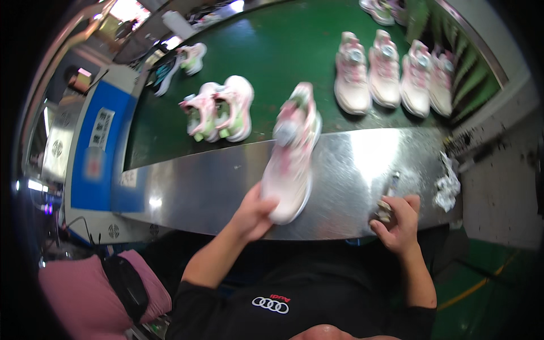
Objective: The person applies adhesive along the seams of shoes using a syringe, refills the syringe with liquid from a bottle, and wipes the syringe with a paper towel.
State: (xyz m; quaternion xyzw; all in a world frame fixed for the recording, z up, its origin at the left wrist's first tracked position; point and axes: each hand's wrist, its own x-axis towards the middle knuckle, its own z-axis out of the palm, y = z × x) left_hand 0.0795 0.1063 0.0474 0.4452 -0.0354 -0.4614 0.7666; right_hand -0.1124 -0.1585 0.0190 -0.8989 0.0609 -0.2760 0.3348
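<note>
My left hand [255,212] grips a pink-and-white sneaker [290,164] by its toe, thumb over the front. The shoe is held over the metal ledge, its heel pointing away from me and its round dial facing up. At the right of the ledge, my right hand [401,224] is closed around a small dark-and-tan piece [384,212]; the fingers partly hide it, so I cannot make out its kind. Just beyond those fingers lies a small slim object [394,180] with a pale end. A crumpled white wad [447,184] rests right of that hand.
A metal ledge [215,181] borders the green work surface [272,45]. Several pink-and-white sneakers [385,73] stand at far right. A pink-and-green pair [226,110] lies left of the held shoe. A blue-and-grey machine housing [96,147] bounds the left; a grey wall [504,192] the right.
</note>
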